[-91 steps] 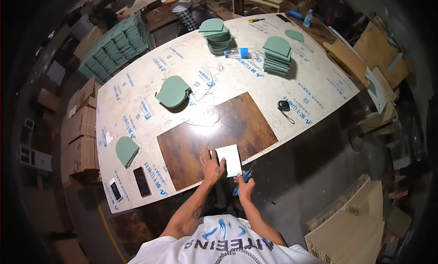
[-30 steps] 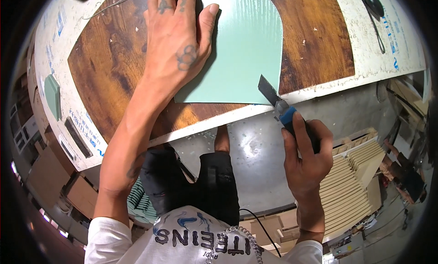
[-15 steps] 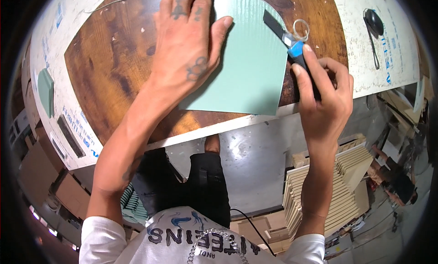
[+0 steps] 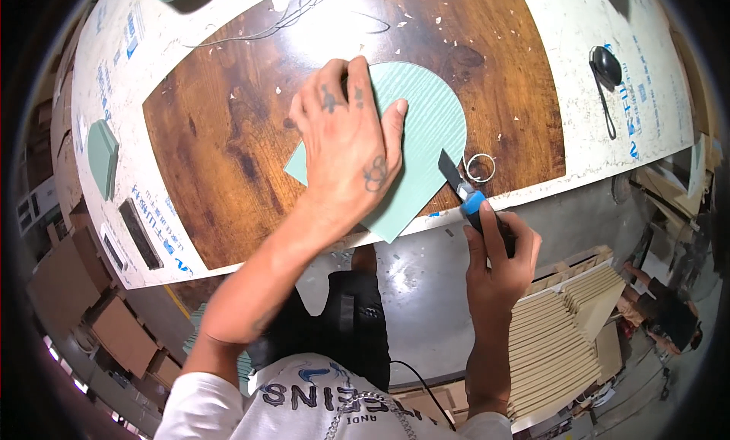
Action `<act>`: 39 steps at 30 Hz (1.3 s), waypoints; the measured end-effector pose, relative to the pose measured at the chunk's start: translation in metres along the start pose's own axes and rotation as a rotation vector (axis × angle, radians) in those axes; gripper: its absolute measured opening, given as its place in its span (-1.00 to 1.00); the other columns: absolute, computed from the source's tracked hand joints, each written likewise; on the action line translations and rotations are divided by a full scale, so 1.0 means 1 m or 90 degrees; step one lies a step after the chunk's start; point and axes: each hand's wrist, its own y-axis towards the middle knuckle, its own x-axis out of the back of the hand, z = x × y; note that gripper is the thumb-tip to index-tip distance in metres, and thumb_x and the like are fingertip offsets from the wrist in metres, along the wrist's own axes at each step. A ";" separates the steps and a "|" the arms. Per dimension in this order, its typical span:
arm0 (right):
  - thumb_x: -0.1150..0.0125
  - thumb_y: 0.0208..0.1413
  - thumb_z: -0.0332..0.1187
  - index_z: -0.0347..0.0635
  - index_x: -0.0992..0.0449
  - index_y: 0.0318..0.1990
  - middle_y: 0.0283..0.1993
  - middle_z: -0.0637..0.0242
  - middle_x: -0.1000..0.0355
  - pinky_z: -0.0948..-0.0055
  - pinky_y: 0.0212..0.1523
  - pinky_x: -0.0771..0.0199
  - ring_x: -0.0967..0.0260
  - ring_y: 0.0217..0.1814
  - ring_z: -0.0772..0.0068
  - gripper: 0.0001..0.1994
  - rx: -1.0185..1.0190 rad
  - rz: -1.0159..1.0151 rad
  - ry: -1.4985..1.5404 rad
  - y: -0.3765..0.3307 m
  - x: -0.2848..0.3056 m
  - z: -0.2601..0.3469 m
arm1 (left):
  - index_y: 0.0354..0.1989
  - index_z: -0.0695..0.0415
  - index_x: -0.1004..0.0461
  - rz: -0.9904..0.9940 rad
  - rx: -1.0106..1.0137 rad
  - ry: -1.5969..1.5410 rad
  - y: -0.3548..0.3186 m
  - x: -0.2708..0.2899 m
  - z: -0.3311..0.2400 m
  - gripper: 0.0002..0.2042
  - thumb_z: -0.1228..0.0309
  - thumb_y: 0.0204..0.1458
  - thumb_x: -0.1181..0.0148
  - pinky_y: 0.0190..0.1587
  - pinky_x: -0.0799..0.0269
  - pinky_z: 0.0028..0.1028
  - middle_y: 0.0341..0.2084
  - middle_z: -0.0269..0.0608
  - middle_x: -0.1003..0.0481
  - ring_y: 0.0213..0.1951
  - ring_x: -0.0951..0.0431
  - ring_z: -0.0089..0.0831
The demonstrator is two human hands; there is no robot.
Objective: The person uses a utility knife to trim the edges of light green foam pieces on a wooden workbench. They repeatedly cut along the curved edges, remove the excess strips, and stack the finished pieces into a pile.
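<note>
The bench (image 4: 623, 68), a long white-topped board with printed protective film, carries a brown wooden cutting board (image 4: 228, 136) speckled with pale offcuts. On that board lies a pale green ribbed sheet (image 4: 433, 121), rounded at its far end, its near corner hanging past the bench edge. The left hand (image 4: 346, 147) lies flat on the sheet, fingers spread, pinning it down. The right hand (image 4: 498, 261) has its grip closed around a blue-handled utility knife (image 4: 468, 193), whose blade meets the sheet's right edge beside a thin curled shaving (image 4: 480, 166).

The main risk, as I judge it, is the blade slipping toward the left thumb, which sits close to the cut line; a skid on the ribbed surface could cause that. The overhanging corner could also flex and let the sheet twist under the knife.

The blade tip's exact contact is hard to make out. The left palm hides the sheet's middle. A black keyfob-like object (image 4: 606, 64) on a cord and a dark flat device (image 4: 141, 233) stay unclear.
</note>
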 end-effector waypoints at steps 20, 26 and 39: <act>-0.48 0.02 -0.38 0.00 -0.63 0.11 -0.08 0.21 -0.41 0.25 -0.13 -0.39 -0.28 -0.09 0.14 -0.57 0.173 0.029 -0.051 0.053 0.004 -0.029 | 0.25 0.23 -0.33 0.033 0.021 0.003 0.001 0.001 0.007 -0.56 0.24 0.29 -0.10 0.18 -0.19 -0.04 0.02 0.14 -0.34 0.06 -0.28 0.02; -0.48 0.01 -0.37 -0.02 -0.65 0.07 -0.08 0.20 -0.42 0.22 -0.12 -0.40 -0.30 -0.10 0.14 -0.59 0.192 0.032 -0.053 0.073 -0.002 -0.027 | 0.25 0.25 -0.32 0.043 0.017 -0.008 0.001 0.001 0.009 -0.55 0.28 0.26 -0.12 0.17 -0.18 -0.06 0.01 0.15 -0.34 0.05 -0.28 0.01; -0.51 -0.20 -0.51 -0.14 -0.69 -0.05 -0.22 0.20 -0.44 0.28 -0.23 -0.44 -0.37 -0.21 0.18 -0.57 0.251 0.011 0.000 0.121 -0.008 -0.033 | 0.14 0.24 -0.44 0.061 -0.105 -0.115 0.029 0.006 0.023 -0.57 0.24 0.17 -0.21 0.15 -0.26 -0.09 -0.02 0.06 -0.42 0.04 -0.37 -0.01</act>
